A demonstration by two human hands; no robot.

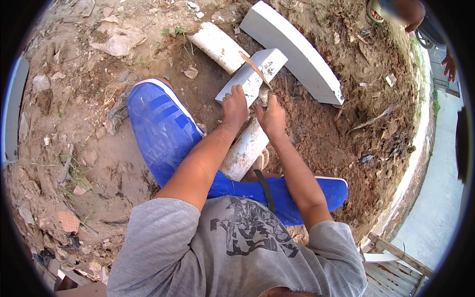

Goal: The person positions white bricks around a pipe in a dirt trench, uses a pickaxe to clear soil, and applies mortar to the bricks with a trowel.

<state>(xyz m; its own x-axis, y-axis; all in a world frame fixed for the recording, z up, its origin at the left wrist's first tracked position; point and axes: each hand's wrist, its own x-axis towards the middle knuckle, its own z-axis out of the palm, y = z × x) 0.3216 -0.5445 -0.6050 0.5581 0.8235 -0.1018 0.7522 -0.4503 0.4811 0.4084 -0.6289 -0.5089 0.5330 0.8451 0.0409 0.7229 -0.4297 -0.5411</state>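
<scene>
A white rectangular block point(249, 74) lies slanted in front of me, dark specks on its right end. My left hand point(235, 105) presses on its near edge, fingers curled over it. In my right hand point(271, 117) is a hand tool with a narrow rusty blade point(256, 69) and a pale handle. The blade lies across the block's top; its exact kind is unclear. One white pipe point(217, 48) shows beyond the block, and another dirty white pipe point(245, 151) lies on the near side, between my forearms.
A longer white block point(294, 52) rests beyond, to the right. Loose brown soil point(341, 143) with litter surrounds everything. Blue shorts point(168, 128) cover my spread legs. Another person's foot point(376, 12) and hand point(449, 67) appear at upper right. A pale wall point(440, 173) runs along the right.
</scene>
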